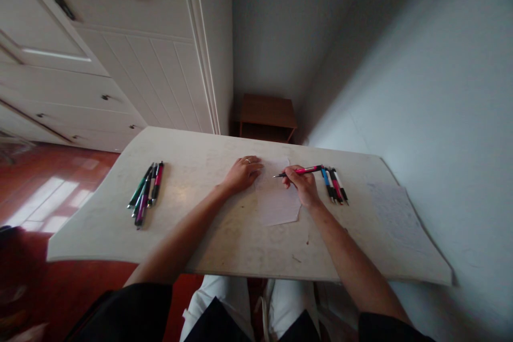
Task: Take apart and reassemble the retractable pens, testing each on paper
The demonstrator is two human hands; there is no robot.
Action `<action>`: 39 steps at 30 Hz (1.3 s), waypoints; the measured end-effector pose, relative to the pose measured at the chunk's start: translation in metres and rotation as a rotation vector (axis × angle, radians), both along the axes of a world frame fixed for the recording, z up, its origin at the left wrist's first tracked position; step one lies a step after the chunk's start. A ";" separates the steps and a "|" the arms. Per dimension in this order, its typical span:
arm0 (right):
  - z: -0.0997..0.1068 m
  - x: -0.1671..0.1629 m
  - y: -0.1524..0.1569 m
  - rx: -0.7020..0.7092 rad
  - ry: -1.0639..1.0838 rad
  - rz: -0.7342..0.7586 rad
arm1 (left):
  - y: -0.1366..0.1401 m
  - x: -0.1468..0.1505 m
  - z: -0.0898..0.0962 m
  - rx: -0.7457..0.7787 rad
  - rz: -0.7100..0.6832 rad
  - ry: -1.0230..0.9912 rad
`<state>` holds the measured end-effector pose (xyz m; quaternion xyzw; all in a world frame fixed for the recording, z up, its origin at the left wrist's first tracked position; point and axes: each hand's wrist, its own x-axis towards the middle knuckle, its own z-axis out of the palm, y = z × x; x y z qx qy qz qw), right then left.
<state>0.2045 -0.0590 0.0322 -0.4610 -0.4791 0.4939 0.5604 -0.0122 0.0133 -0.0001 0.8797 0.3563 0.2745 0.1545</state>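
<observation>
My right hand [301, 184] grips a pink-and-black pen [306, 170], its tip pointing left over a sheet of paper [280, 206]. Whether the tip touches the paper I cannot tell. At the paper's left edge my left hand [243, 172] rests with the fingers stretched out, a ring on one of them. Just right of my right hand lies a row of several pens [334, 186] with blue, pink and white barrels. Farther left, a loose pile of several pens [146, 192] in green, purple and pink lies on the white table [200, 171].
A second paper sheet [401, 219], covered in faint marks, lies at the table's right end by the wall [452, 117]. Beyond the table stand a white cabinet [152, 75] and a small brown wooden stand [267, 111]. Red tiled floor [92, 176] shows at left.
</observation>
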 end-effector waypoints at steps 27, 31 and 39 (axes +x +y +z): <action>-0.006 -0.017 -0.004 0.003 -0.219 0.006 | 0.000 -0.001 0.005 0.044 -0.004 0.025; 0.000 -0.020 -0.008 0.055 -0.367 0.052 | -0.001 -0.002 0.007 0.027 -0.004 0.027; -0.001 -0.021 -0.010 0.217 -0.558 0.073 | 0.001 -0.004 0.006 0.027 -0.011 0.041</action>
